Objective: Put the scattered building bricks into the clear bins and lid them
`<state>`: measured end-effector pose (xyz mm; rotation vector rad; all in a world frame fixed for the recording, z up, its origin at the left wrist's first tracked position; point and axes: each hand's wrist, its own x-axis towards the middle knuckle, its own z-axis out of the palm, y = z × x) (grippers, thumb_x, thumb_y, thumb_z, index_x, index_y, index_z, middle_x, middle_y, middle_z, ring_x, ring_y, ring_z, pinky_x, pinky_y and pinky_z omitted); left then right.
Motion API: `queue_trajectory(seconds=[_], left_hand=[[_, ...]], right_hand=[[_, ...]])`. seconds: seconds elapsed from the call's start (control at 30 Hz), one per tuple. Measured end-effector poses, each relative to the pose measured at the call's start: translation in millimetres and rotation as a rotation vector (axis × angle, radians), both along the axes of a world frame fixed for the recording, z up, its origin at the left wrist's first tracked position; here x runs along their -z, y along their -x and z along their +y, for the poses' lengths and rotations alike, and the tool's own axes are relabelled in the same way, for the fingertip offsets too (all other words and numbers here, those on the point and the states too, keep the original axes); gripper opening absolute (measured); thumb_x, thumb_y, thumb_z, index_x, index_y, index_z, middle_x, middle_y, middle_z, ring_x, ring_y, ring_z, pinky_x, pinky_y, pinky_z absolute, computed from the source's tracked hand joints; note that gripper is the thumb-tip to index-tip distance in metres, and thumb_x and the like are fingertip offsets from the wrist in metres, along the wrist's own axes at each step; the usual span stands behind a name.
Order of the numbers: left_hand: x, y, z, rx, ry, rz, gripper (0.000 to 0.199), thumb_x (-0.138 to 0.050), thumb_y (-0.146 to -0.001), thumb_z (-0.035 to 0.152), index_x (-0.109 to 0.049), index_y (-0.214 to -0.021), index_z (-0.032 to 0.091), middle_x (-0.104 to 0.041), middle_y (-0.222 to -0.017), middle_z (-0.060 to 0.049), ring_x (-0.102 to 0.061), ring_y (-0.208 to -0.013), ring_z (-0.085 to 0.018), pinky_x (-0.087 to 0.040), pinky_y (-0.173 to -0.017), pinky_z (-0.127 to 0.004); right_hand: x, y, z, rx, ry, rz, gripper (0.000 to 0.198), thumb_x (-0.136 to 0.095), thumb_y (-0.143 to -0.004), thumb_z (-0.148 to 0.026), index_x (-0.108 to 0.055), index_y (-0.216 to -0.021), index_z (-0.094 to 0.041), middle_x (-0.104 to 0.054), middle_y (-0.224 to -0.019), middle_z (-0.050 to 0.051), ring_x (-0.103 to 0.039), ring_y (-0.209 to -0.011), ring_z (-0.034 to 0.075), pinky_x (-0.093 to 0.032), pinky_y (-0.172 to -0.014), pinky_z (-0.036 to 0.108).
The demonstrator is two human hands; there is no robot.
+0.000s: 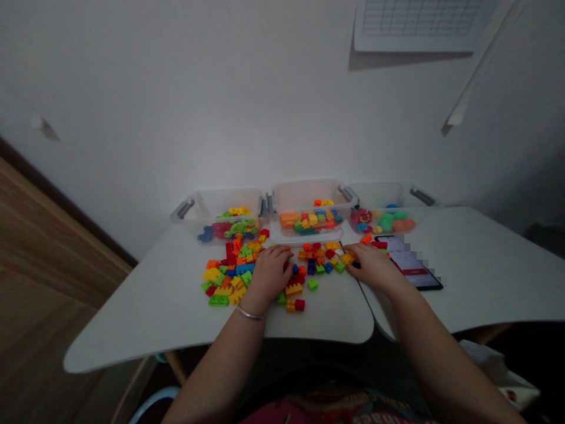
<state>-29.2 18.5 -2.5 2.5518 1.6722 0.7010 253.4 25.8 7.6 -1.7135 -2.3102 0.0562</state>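
Observation:
Colourful toy building bricks (238, 281) lie in a loose pile on the white table. My left hand (271, 271) rests palm-down over the middle of this pile, fingers stretched forward and thumb apart, with bricks partly hidden beneath it. On the right side of the bricks is my right hand (373, 266), its fingers and thumb apart around a yellow brick (348, 258); a firm grip on it is not visible. Between the hands lie orange, purple, blue and green bricks (319, 259). A single green brick (312, 285) sits a little nearer to me.
Three clear bins stand along the wall: a left bin (212, 203), a middle bin (304, 191) and a right bin (375, 194), each holding toy pieces. A phone (415, 268) lies right of my right hand. A seam divides the white tabletop (335, 321).

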Motion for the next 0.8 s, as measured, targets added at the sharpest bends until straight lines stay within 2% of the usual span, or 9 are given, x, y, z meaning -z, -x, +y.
queue_trajectory(seconds=[0.17,0.37,0.47,0.57,0.67,0.8], left_hand=[[-0.1,0.0,0.2,0.006,0.005,-0.004,0.028,-0.055,-0.091,0.026,-0.068,-0.115,0.019,-0.066,-0.128,-0.007,-0.056,-0.121,-0.025,-0.041,-0.108,-0.044],[-0.8,-0.7,-0.3,0.000,0.005,-0.005,0.027,-0.056,-0.091,0.025,-0.068,-0.114,0.018,-0.066,-0.128,-0.007,-0.056,-0.122,-0.025,-0.041,-0.108,-0.044],[0.2,-0.5,0.0,-0.005,0.004,-0.005,0.027,-0.056,-0.091,0.025,-0.068,-0.114,0.018,-0.066,-0.129,-0.007,-0.056,-0.122,-0.026,-0.041,-0.109,-0.044],[1.6,0.1,0.8,-0.006,0.006,-0.002,0.027,-0.056,-0.091,0.025,-0.068,-0.114,0.018,-0.065,-0.130,-0.006,-0.055,-0.123,-0.026,-0.041,-0.109,-0.044],[2.6,0.6,1.4,-0.002,0.001,-0.002,0.027,-0.056,-0.091,0.026,-0.068,-0.114,0.019,-0.066,-0.129,-0.006,-0.055,-0.122,-0.026,-0.041,-0.109,-0.044],[2.3,0.4,1.2,0.003,-0.003,-0.007,0.027,-0.057,-0.090,0.025,-0.068,-0.114,0.018,-0.066,-0.128,-0.008,-0.056,-0.122,-0.026,-0.041,-0.109,-0.045]], right_hand=[[4.7,-1.6,3.0,0.005,-0.013,0.178,0.044,-0.059,-0.082,-0.026,-0.060,-0.125,-0.013,-0.066,-0.120,0.016,-0.065,-0.105,0.028,-0.049,-0.092,0.041],[4.7,9.7,6.7,0.053,-0.174,0.497,0.053,-0.063,-0.079,-0.040,-0.053,-0.125,-0.017,-0.065,-0.111,0.014,-0.066,-0.095,0.027,-0.053,-0.083,0.043],[5.6,17.0,9.3,0.003,-0.215,0.583,0.042,-0.062,-0.080,-0.042,-0.057,-0.114,-0.019,-0.065,-0.104,0.012,-0.066,-0.085,0.025,-0.054,-0.078,0.044],[4.4,21.9,10.2,-0.052,-0.265,0.629,0.033,-0.062,-0.080,-0.043,-0.059,-0.104,-0.020,-0.066,-0.099,0.011,-0.065,-0.083,0.025,-0.055,-0.077,0.043],[-1.3,25.2,12.1,-0.047,-0.368,0.710,0.031,-0.062,-0.081,-0.041,-0.058,-0.104,-0.022,-0.066,-0.098,0.009,-0.064,-0.082,0.023,-0.055,-0.075,0.041],[-18.7,28.3,25.1,-0.010,-0.539,0.915,0.036,-0.064,-0.081,-0.038,-0.054,-0.111,-0.023,-0.063,-0.108,0.010,-0.063,-0.093,0.023,-0.056,-0.079,0.040]])
